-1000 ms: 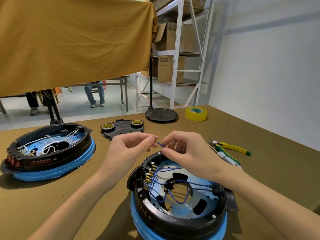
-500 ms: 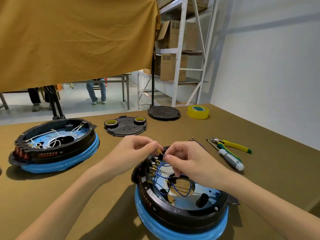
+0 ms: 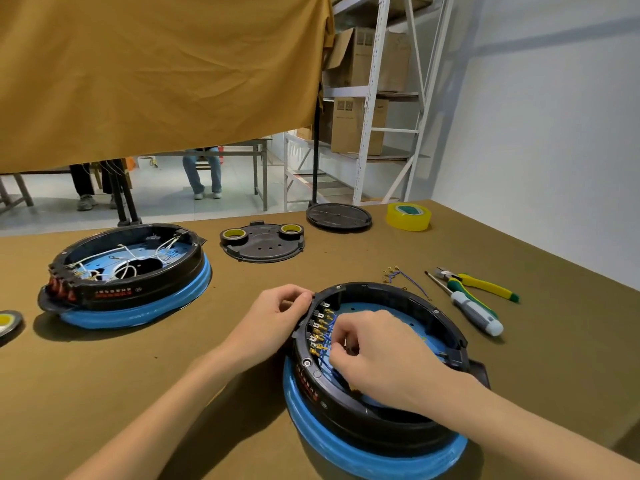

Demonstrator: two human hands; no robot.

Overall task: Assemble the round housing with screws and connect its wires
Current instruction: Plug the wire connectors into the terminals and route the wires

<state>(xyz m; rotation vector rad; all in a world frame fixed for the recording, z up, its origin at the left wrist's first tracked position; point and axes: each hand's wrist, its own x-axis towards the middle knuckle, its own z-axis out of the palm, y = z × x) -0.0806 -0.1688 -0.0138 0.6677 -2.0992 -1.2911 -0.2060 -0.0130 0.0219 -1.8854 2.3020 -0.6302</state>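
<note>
A round black housing (image 3: 408, 299) on a blue ring sits in front of me, with a blue inner plate and a row of brass terminals (image 3: 320, 327) on its left inner wall. Blue wires (image 3: 329, 341) run from those terminals. My right hand (image 3: 374, 355) reaches into the housing and pinches a blue wire at the terminals. My left hand (image 3: 273, 320) grips the housing's left rim with curled fingers. What lies under my right hand is hidden.
A second housing (image 3: 128, 271) with white wires sits at left. A black cover plate (image 3: 263, 251) bearing two tape rolls, a round black lid (image 3: 338, 216) and a yellow tape roll (image 3: 408, 216) lie behind. Spare blue wires (image 3: 401, 275), cutters (image 3: 481, 282) and a screwdriver (image 3: 474, 313) lie right.
Both hands have dropped from above the housing. The right hand has moved into the housing with the blue wire, down to the terminal row; the left hand now holds the rim.
</note>
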